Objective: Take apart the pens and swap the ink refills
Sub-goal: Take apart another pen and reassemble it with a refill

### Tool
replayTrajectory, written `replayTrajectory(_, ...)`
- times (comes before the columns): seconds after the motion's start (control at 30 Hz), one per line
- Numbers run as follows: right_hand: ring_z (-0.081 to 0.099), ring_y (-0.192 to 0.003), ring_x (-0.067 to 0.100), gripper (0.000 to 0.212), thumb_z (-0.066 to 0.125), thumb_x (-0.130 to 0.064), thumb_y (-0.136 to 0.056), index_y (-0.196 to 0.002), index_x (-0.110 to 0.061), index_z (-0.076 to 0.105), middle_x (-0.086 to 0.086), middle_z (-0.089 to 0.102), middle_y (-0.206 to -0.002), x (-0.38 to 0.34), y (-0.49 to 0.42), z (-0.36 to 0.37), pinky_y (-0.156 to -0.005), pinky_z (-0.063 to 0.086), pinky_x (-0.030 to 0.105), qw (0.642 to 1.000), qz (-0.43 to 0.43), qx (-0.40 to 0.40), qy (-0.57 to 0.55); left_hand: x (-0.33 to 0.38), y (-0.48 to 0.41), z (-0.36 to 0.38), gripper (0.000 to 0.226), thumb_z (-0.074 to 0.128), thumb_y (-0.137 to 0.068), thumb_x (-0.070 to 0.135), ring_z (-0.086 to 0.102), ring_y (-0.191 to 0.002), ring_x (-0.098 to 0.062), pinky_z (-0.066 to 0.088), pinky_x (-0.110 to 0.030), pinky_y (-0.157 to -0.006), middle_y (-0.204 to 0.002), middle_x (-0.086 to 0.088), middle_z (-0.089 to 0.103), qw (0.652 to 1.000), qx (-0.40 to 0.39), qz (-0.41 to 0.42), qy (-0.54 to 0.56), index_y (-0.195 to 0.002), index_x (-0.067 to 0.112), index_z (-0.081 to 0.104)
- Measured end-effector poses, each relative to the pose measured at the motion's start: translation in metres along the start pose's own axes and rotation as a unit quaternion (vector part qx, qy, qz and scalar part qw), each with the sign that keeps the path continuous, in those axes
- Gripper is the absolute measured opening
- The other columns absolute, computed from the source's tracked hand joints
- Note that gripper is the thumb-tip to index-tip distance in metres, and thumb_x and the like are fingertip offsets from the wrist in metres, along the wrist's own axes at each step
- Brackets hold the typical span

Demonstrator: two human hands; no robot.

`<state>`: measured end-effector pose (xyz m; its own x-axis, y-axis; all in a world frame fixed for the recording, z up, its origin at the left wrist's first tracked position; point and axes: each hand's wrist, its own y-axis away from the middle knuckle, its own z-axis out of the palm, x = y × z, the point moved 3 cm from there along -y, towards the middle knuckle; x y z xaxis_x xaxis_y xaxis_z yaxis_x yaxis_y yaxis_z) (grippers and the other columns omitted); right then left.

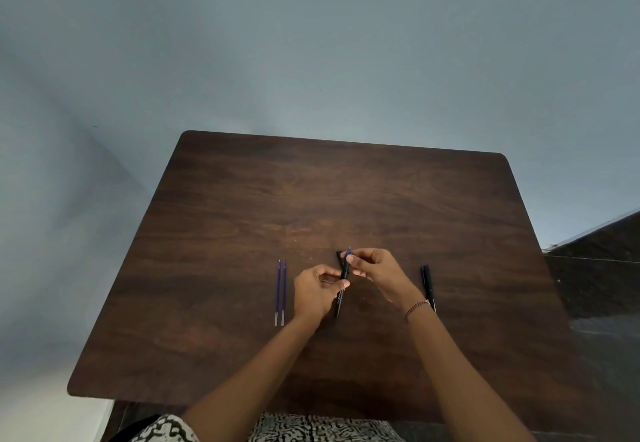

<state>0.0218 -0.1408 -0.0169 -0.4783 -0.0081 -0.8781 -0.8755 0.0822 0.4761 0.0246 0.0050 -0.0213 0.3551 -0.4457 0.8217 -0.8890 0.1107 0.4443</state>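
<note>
Over the middle of the dark wooden table (242, 199), my left hand (317, 291) grips a black pen barrel (341, 298) that points away from me. My right hand (375, 270) pinches the blue refill (347, 253) that sticks out of the barrel's far end. A small black piece (339, 255) lies just behind the barrel tip. Two blue ink refills (281, 292) rest side by side on the table, left of my left hand. A second black pen (428, 282) lies to the right, partly hidden by my right wrist.
A pale wall stands behind the table's far edge. To the right of the table a dark floor or step (595, 268) shows. A patterned cloth on my lap (311, 429) is at the near edge.
</note>
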Motion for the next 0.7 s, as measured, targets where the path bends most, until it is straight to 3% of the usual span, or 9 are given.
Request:
replayTrajectory(0.07, 0.062, -0.075, 0.006, 0.006, 0.066, -0.016, -0.087, -0.090, -0.016, 0.071, -0.004, 0.070, -0.084, 0.002, -0.001, 0.001, -0.066, 0.050, 0.015, 0.999, 0.009, 0.019, 0.024, -0.001, 0.002, 0.002, 0.018, 0.080, -0.070, 0.011, 0.068, -0.073, -0.009, 0.059, -0.034, -0.075, -0.073, 0.006, 0.069, 1.000, 0.007, -0.013, -0.006, -0.074, 0.022, 0.067)
replayTrajectory(0.17, 0.062, -0.072, 0.011, 0.019, 0.070, -0.022, -0.085, -0.093, -0.005, 0.071, 0.001, 0.068, -0.078, 0.004, -0.003, 0.003, -0.072, 0.051, 0.025, 0.994, 0.022, 0.055, 0.095, 0.001, 0.006, 0.005, 0.019, 0.080, -0.071, 0.012, 0.067, -0.074, -0.012, 0.059, -0.033, -0.075, -0.072, 0.006, 0.066, 0.999, 0.011, -0.035, -0.022, -0.073, 0.022, 0.064)
replayTrajectory(0.3, 0.057, -0.064, 0.010, 0.020, 0.071, -0.027, -0.083, -0.076, -0.009, 0.067, 0.001, 0.062, -0.066, -0.003, -0.005, 0.010, -0.057, 0.042, 0.019, 0.967, 0.027, 0.105, 0.232, 0.000, 0.009, 0.010, 0.016, 0.079, -0.073, 0.016, 0.062, -0.068, -0.005, 0.052, -0.022, -0.067, -0.072, 0.008, 0.065, 0.997, 0.032, -0.057, -0.046, -0.074, 0.023, 0.065)
replayTrajectory(0.4, 0.056, -0.063, 0.010, 0.022, 0.070, -0.026, -0.084, -0.071, -0.010, 0.063, 0.000, 0.060, -0.065, -0.006, -0.008, 0.016, -0.056, 0.041, 0.018, 0.962, 0.021, 0.104, 0.250, -0.002, 0.005, 0.007, 0.013, 0.079, -0.072, 0.016, 0.058, -0.067, -0.003, 0.045, -0.018, -0.064, -0.075, 0.005, 0.067, 0.995, 0.047, -0.066, -0.060, -0.078, 0.019, 0.068)
replayTrajectory(0.5, 0.058, -0.068, 0.011, 0.026, 0.062, -0.033, -0.090, -0.082, -0.009, 0.065, 0.000, 0.061, -0.072, -0.003, -0.008, 0.015, -0.066, 0.049, 0.020, 0.987, 0.033, 0.075, 0.138, -0.005, -0.002, 0.003, 0.014, 0.080, -0.070, 0.013, 0.066, -0.070, -0.011, 0.056, -0.029, -0.072, -0.079, -0.002, 0.072, 0.996, 0.049, -0.060, -0.051, -0.079, 0.015, 0.070)
replayTrajectory(0.57, 0.057, -0.069, 0.007, 0.031, 0.055, -0.034, -0.094, -0.100, -0.005, 0.065, -0.002, 0.062, -0.078, 0.001, -0.010, 0.009, -0.062, 0.047, 0.015, 0.992, 0.048, 0.096, 0.069, -0.007, -0.004, 0.001, 0.014, 0.080, -0.071, 0.012, 0.068, -0.075, -0.015, 0.059, -0.036, -0.077, -0.078, -0.002, 0.072, 0.996, 0.044, -0.068, -0.042, -0.081, 0.013, 0.070)
replayTrajectory(0.63, 0.057, -0.075, 0.006, 0.023, 0.055, -0.023, -0.095, -0.106, -0.004, 0.063, -0.001, 0.063, -0.089, 0.004, -0.013, 0.002, -0.064, 0.045, 0.011, 0.975, 0.020, 0.149, 0.165, -0.009, -0.003, -0.001, 0.014, 0.080, -0.071, 0.012, 0.068, -0.078, -0.016, 0.059, -0.039, -0.079, -0.078, 0.000, 0.070, 0.995, 0.038, -0.081, -0.034, -0.080, 0.015, 0.069)
replayTrajectory(0.7, 0.056, -0.086, 0.011, 0.014, 0.060, -0.013, -0.091, -0.102, -0.006, 0.062, 0.005, 0.062, -0.104, 0.002, -0.019, 0.002, -0.076, 0.045, 0.018, 0.943, -0.020, 0.179, 0.281, -0.011, -0.002, -0.001, 0.014, 0.079, -0.071, 0.011, 0.068, -0.078, -0.015, 0.059, -0.038, -0.080, -0.077, 0.001, 0.069, 0.995, 0.034, -0.090, -0.025, -0.080, 0.016, 0.069)
